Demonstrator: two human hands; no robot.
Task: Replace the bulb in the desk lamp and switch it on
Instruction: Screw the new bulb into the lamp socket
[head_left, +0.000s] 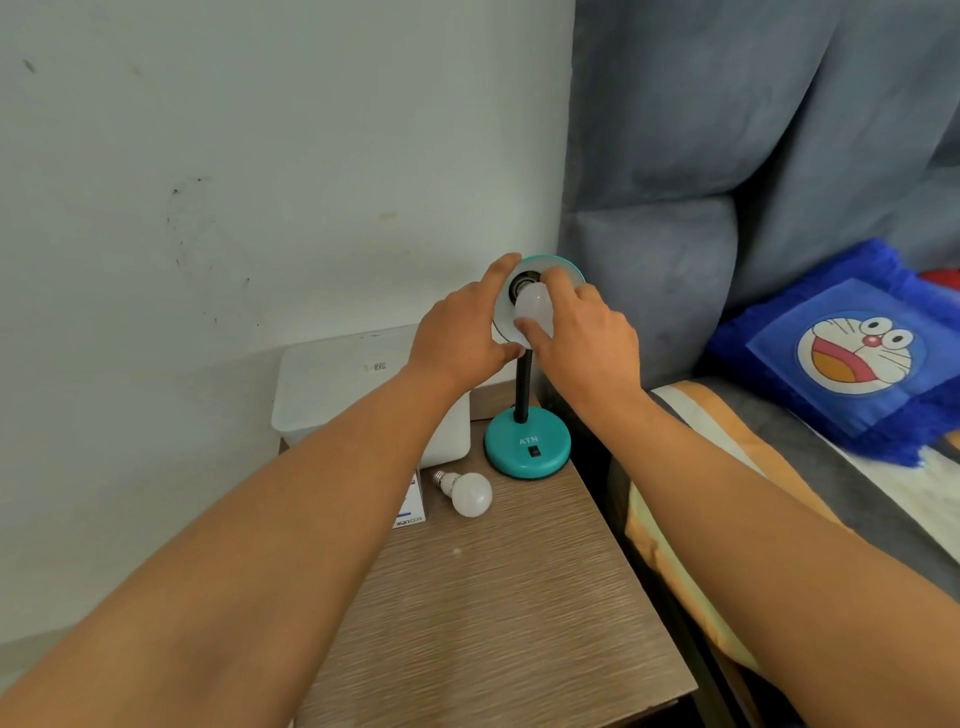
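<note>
A teal desk lamp stands at the back of a wooden bedside table, its round base (527, 448) carrying a black rocker switch (533, 451). The lamp's shade (569, 270) faces me. My left hand (462, 332) grips the shade's left rim. My right hand (584, 332) holds a white bulb (532, 306) with its screw end at the socket inside the shade. A second white bulb (467, 492) lies loose on the table in front of the base.
A white plastic box (332, 384) sits behind my left forearm against the wall. A small bulb carton (411, 512) lies beside the loose bulb. The bedside table (493, 597) meets a bed on the right, with a blue cartoon cushion (852, 358) on it.
</note>
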